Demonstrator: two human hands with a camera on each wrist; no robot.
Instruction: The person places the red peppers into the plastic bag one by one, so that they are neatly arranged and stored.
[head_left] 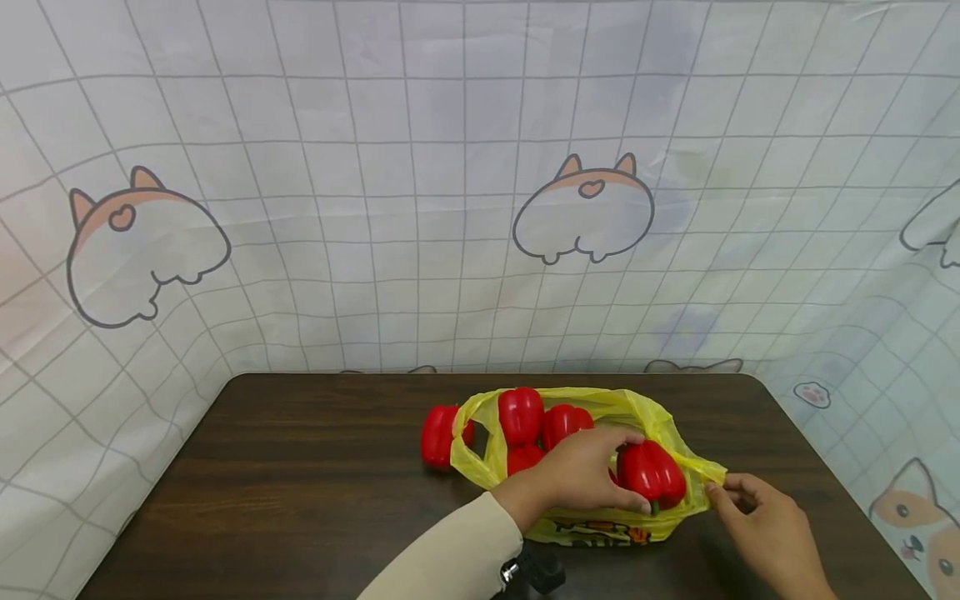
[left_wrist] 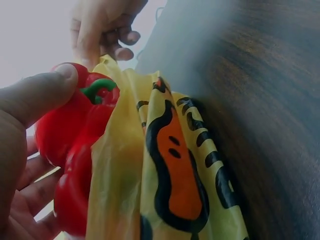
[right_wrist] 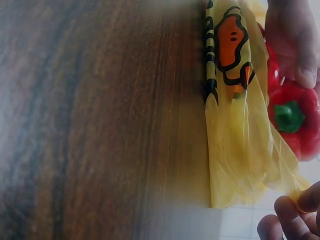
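My left hand [head_left: 581, 471] grips a red bell pepper [head_left: 654, 473] with a green stem, between thumb and fingers, at the right end of the yellow plastic bag [head_left: 577, 533]. In the left wrist view the thumb lies across this pepper [left_wrist: 70, 120], beside the bag's wall. My right hand [head_left: 772, 525] pinches the bag's right edge, drawing it out to a point; the right wrist view shows the pinched corner by the fingertips [right_wrist: 287, 212]. Several more red peppers lie in the bag's mouth, among them one at the back [head_left: 521, 415] and another next to it [head_left: 566, 423].
One red pepper [head_left: 438, 437] lies on the dark wooden table [head_left: 300, 483], just left of the bag and partly behind its handle loop. A white grid-patterned cloth [head_left: 420, 192] with cartoon animals hangs behind the table and along its sides.
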